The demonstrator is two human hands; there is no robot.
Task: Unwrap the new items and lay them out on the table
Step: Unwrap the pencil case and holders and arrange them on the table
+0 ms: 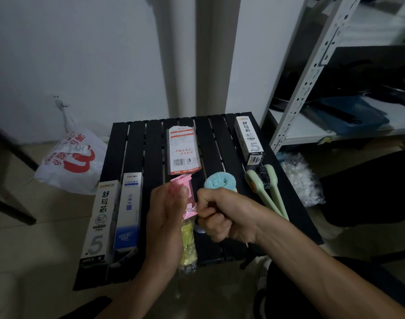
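My left hand (168, 217) grips a clear packet with a pink item (182, 185) at its top and a yellow scrubber (188, 246) lower down. My right hand (222, 214) is clenched beside it and pinches the packet's wrapper near the pink part. Just above my right fist a blue round scrubber (220, 180) lies on the black slatted table (151, 146). Two pale green brushes (269, 192) rest at the table's right edge. Refill boxes lie at the left (100, 219), beside it a blue-white one (129, 210), and far right (249, 139). A flat carded packet (183, 150) lies in the middle.
A white shopping bag with red print (70, 160) sits on the floor left of the table. Crumpled clear plastic (301, 178) lies on the floor to the right. A white metal shelf (312, 72) with dark pans stands at the right. A wall is behind.
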